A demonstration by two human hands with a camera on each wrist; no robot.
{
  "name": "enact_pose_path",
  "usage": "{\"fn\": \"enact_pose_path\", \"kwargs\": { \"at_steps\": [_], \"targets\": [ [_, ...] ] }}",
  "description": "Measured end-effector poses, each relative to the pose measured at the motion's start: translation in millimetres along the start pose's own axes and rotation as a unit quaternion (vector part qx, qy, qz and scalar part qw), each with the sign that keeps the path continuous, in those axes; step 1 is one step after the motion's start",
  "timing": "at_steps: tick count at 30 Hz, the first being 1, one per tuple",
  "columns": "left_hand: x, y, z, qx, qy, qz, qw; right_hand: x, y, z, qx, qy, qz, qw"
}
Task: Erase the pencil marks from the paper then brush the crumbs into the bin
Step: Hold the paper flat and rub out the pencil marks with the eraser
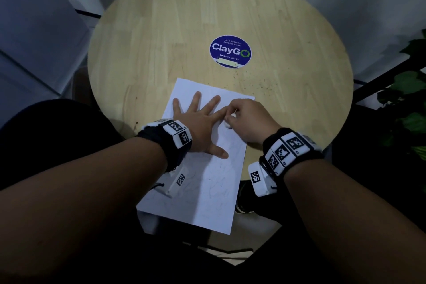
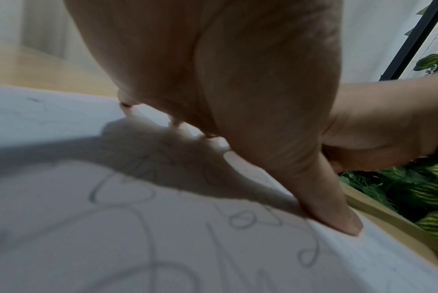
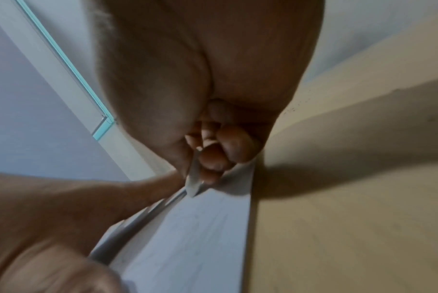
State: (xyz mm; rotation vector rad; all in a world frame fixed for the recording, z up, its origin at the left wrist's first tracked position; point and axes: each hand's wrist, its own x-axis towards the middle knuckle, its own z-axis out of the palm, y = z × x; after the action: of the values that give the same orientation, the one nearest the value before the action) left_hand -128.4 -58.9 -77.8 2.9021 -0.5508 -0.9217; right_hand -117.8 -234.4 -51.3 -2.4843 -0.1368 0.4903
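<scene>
A white sheet of paper (image 1: 207, 182) with faint pencil scribbles lies on the round wooden table (image 1: 184, 18), its near end hanging over the table's front edge. My left hand (image 1: 198, 120) lies flat on the paper with fingers spread, pressing it down. My right hand (image 1: 244, 117) pinches a small white eraser (image 1: 228, 123) against the paper beside the left index finger. In the left wrist view, looping pencil marks (image 2: 142, 198) show on the paper (image 2: 62, 138) under the left thumb (image 2: 338, 218). In the right wrist view, the eraser (image 3: 195, 182) touches the paper (image 3: 200, 237). No bin is in view.
Dark eraser crumbs (image 1: 258, 80) are scattered on the wood beyond the paper's far right corner. A round blue "ClayGo" sticker (image 1: 230, 51) sits mid-table. Green plants (image 1: 410, 99) and a black frame stand to the right. A shoe (image 1: 244, 198) shows below the table edge.
</scene>
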Motion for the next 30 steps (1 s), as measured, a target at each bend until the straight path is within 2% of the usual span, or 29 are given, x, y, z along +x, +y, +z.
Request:
{"fn": "enact_pose_path", "kwargs": {
  "at_steps": [4, 9, 13, 14, 18, 19, 22, 23, 27, 28, 30],
  "targets": [
    [1, -2, 1, -0.008, -0.002, 0.004, 1.0, -6, -5, 1, -0.013, -0.119, -0.017, 0.993],
    [0, 0, 0, 0.0, -0.003, 0.0, 1.0, -2, -2, 4, 0.016, -0.003, 0.0, 1.0],
    [1, 0, -1, -0.01, -0.013, 0.0, 1.0, -7, -8, 6, -0.003, -0.109, -0.02, 0.994],
    [1, 0, -1, -0.008, -0.012, -0.001, 1.0, -6, -7, 6, -0.003, -0.103, -0.015, 0.995],
    [-1, 0, -1, -0.003, -0.002, -0.001, 1.0, 0, -2, 1, 0.017, 0.004, 0.03, 0.999],
    [0, 0, 0, -0.006, -0.002, 0.0, 1.0, 0, -2, 0, 0.018, -0.006, 0.029, 0.999],
    [1, -2, 1, -0.007, -0.002, 0.003, 1.0, -7, -6, -1, 0.022, -0.103, 0.018, 0.994],
    [1, -2, 1, -0.005, -0.003, 0.003, 1.0, -8, -6, -1, 0.026, -0.111, 0.018, 0.993],
    [-1, 0, -1, -0.003, -0.002, 0.002, 1.0, -2, -2, -3, 0.02, 0.002, 0.028, 0.999],
    [-1, 0, -1, -0.005, -0.001, 0.002, 1.0, -2, -1, -4, 0.022, -0.01, 0.03, 0.999],
    [-1, -1, -1, -0.009, 0.0, 0.004, 1.0, -6, -4, -5, 0.026, -0.097, 0.033, 0.994]
  ]
}}
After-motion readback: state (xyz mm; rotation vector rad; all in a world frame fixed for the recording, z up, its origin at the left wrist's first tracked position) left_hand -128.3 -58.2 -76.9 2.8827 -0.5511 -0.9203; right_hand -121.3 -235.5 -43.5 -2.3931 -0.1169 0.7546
